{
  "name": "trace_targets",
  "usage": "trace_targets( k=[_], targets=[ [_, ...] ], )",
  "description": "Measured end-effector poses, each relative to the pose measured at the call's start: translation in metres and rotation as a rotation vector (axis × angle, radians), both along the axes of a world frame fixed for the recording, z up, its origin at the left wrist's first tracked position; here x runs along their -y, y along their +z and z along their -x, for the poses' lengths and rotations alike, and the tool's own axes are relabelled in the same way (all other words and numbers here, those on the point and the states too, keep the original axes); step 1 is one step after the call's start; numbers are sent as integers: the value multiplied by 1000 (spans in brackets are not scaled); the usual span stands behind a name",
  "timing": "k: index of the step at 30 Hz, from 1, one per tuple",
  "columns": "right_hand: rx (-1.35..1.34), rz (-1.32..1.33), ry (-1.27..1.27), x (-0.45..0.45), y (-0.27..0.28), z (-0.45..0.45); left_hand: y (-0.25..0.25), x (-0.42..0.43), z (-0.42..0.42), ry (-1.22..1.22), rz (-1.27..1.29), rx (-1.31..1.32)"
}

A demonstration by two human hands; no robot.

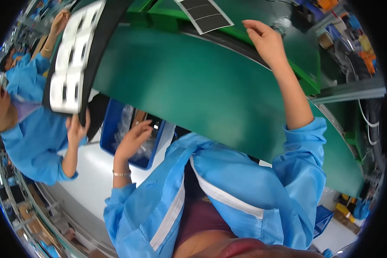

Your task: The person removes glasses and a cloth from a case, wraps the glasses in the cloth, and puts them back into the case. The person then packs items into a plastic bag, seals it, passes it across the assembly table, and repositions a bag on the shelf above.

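My left hand (135, 139) hangs over a blue bin (109, 129), its fingers loosely bent and apart, with nothing seen in them. The bin holds clear plastic wrapping (124, 124) and some dark and brown pieces partly hidden by the hand. My right hand (266, 43) is raised over the far side of the green work surface (193, 86). Its fingers are slightly curled and apart, and I see nothing between them. Left of it, a white-edged sheet with black panels (207, 16) lies across a green ledge (172, 13), apart from the hand.
On the left a co-worker in a blue jacket (43, 142) holds up a long black panel (94, 64) bearing several white parts (66, 92). A metal rail (352, 91) and cables (367, 116) run along the right. Another blue bin (323, 221) stands at lower right.
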State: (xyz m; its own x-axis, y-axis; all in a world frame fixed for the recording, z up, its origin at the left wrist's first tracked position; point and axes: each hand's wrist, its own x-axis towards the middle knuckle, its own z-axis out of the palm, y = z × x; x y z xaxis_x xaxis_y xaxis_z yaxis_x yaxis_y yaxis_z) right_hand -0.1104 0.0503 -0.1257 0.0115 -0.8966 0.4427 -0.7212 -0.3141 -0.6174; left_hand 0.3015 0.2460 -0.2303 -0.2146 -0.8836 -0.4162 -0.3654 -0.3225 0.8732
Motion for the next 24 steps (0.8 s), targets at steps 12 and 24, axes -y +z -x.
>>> trace_targets(
  k=[12,24],
  targets=[
    [-292,-43,804,-75,-113,-140,-124,2,-104,705,-39,147],
    [-392,42,751,-94,-115,-174,-253,37,-90,319,239,1011]
  ],
)
